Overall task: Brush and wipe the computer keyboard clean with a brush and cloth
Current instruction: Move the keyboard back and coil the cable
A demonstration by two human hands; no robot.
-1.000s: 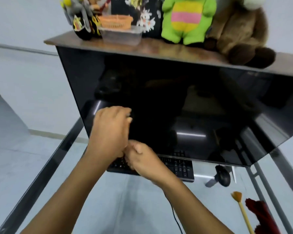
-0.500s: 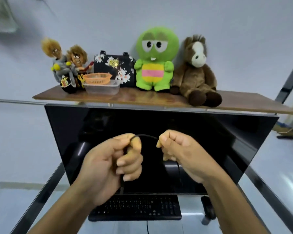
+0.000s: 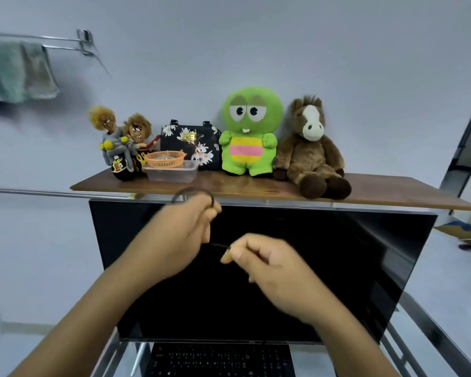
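Observation:
The black keyboard point(image 3: 220, 360) lies at the bottom of the view, below a large dark monitor point(image 3: 337, 268). Both my hands are raised in front of the screen. My left hand point(image 3: 174, 240) grips a thin black cable point(image 3: 191, 190) that loops above its knuckles. My right hand point(image 3: 272, 265) pinches the same cable between thumb and forefinger, lower and to the right. The two hands are blurred by motion. No brush or cloth is in view.
A wooden shelf point(image 3: 378, 194) above the monitor carries dolls point(image 3: 120, 142), an orange basket point(image 3: 165, 158) on a clear tub, a flowered bag point(image 3: 191, 142), a green plush point(image 3: 249, 131) and a brown horse plush point(image 3: 310, 148). A towel point(image 3: 17, 72) hangs upper left.
The view tilted upward, so the keyboard dropped to the bottom edge. My hands rose from the keyboard holding the cable; the left one then went higher and the right one lower.

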